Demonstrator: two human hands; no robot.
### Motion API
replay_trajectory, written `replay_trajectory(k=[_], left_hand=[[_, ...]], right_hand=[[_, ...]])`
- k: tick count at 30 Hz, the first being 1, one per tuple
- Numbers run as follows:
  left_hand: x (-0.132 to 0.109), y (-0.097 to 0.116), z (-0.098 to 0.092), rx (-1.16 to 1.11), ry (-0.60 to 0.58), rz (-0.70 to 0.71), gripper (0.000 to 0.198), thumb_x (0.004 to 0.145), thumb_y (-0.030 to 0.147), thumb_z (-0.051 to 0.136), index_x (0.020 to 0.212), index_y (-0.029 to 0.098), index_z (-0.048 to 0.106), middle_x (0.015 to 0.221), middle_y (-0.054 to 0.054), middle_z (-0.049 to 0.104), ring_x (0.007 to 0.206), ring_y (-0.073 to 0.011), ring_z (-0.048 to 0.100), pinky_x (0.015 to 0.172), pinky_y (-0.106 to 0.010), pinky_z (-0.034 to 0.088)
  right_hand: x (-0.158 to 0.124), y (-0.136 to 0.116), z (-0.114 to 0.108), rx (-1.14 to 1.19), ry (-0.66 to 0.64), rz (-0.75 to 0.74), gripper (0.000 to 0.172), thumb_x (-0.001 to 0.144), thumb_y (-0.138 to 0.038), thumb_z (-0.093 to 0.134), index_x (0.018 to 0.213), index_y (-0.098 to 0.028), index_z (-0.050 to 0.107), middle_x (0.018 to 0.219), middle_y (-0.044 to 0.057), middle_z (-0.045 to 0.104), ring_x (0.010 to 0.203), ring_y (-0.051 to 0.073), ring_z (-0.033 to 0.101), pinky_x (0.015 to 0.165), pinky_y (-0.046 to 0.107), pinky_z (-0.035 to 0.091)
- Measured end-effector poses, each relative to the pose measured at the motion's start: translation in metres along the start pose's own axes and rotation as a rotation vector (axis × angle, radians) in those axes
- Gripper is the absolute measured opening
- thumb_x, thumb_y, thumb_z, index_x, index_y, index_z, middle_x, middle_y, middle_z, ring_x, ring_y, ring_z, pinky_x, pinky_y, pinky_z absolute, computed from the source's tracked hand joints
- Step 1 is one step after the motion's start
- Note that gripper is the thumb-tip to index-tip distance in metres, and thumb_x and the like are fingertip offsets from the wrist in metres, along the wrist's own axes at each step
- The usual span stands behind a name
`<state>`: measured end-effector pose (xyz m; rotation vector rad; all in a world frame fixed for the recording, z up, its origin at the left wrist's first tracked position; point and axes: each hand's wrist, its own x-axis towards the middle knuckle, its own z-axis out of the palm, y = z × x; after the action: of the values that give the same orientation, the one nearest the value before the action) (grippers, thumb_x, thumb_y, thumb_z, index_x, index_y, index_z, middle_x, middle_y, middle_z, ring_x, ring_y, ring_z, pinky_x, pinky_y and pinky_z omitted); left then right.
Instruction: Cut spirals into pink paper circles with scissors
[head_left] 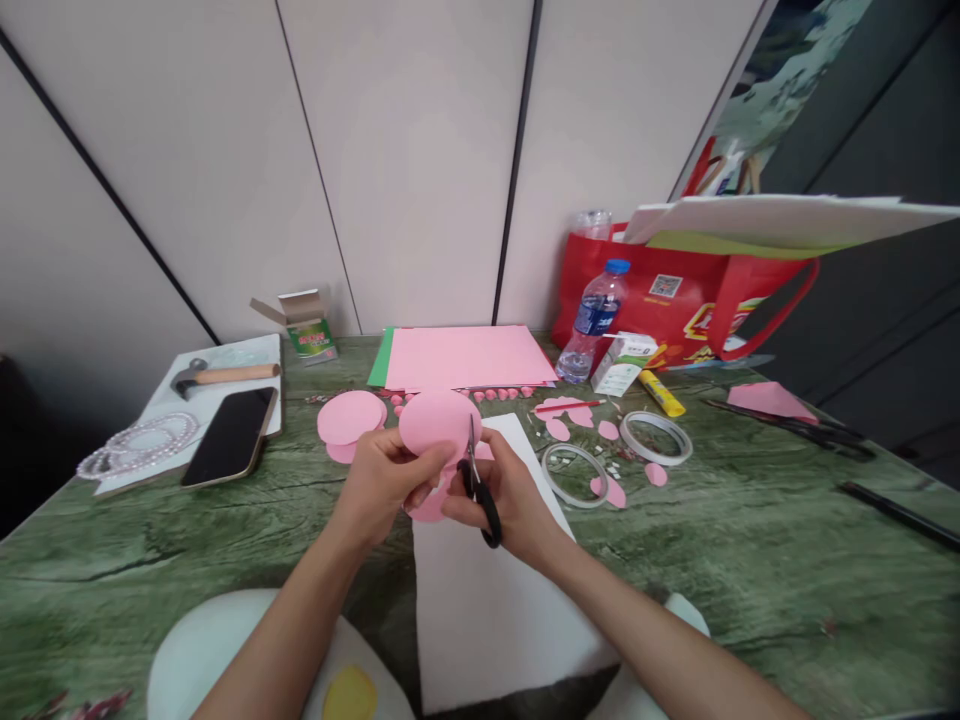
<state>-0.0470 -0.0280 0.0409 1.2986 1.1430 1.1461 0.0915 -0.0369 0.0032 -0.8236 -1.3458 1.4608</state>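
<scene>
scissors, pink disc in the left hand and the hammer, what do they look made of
Scissors: blades look like smooth metal, probably steel, from their grey colour; the black handle loops suggest plastic.
Pink disc: matte paper or thin card, judging by its flat, even colour; which one is unclear.
Hammer: tan handle seems wooden; the dark head is likely metal.

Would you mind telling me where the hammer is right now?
In the head view, the hammer lies on the left, on a white board, just beyond the black phone.
</scene>
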Motion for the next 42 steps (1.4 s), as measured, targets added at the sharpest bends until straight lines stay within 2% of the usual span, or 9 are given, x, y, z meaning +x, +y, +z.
replay_trajectory(k=[5,21,38,42], left_hand=[[0.0005,-0.0019,0.0002,0.012,0.003,0.015,0.025,0.065,0.026,0.065,0.05,0.012,0.052,0.036,0.007,0.039,0.031,-0.0014,0.029,0.03,-0.015,0.02],[-0.0011,0.0025,0.0001,-0.013,0.003,0.04,0.026,0.066,0.022,0.063,0.048,0.013,0.047,0.037,0.007,0.039,0.033,-0.0014,0.028,0.033,-0.016,0.019],[0.0006,0.0007,-0.0032,-0.031,0.011,0.065,0.025,0.068,0.023,0.064,0.051,0.013,0.048,0.04,0.008,0.039,0.035,-0.0014,0.028,0.035,-0.017,0.019],[-0.0011,0.0023,-0.0028,-0.056,-0.038,0.037,0.024,0.071,0.026,0.061,0.053,0.014,0.049,0.041,0.006,0.045,0.032,-0.0022,0.032,0.033,-0.017,0.02]], right_hand=[[0.0007,-0.0007,-0.002,-0.024,0.004,-0.043,0.063,0.055,-0.019,0.075,0.104,-0.022,0.036,0.06,-0.008,0.05,0.056,0.008,0.046,0.053,0.021,0.036],[0.0003,-0.0062,-0.0003,0.038,0.0,0.032,0.057,0.056,-0.019,0.072,0.1,-0.021,0.035,0.05,-0.012,0.046,0.044,0.005,0.037,0.043,0.017,0.03],[0.0011,-0.0007,-0.0012,-0.072,0.049,0.047,0.051,0.059,-0.02,0.067,0.101,-0.022,0.037,0.046,-0.011,0.05,0.038,0.006,0.043,0.038,0.016,0.03],[0.0004,-0.001,-0.0015,-0.065,0.029,0.039,0.056,0.057,-0.021,0.07,0.101,-0.021,0.035,0.046,-0.011,0.051,0.039,0.007,0.044,0.039,0.017,0.034]])
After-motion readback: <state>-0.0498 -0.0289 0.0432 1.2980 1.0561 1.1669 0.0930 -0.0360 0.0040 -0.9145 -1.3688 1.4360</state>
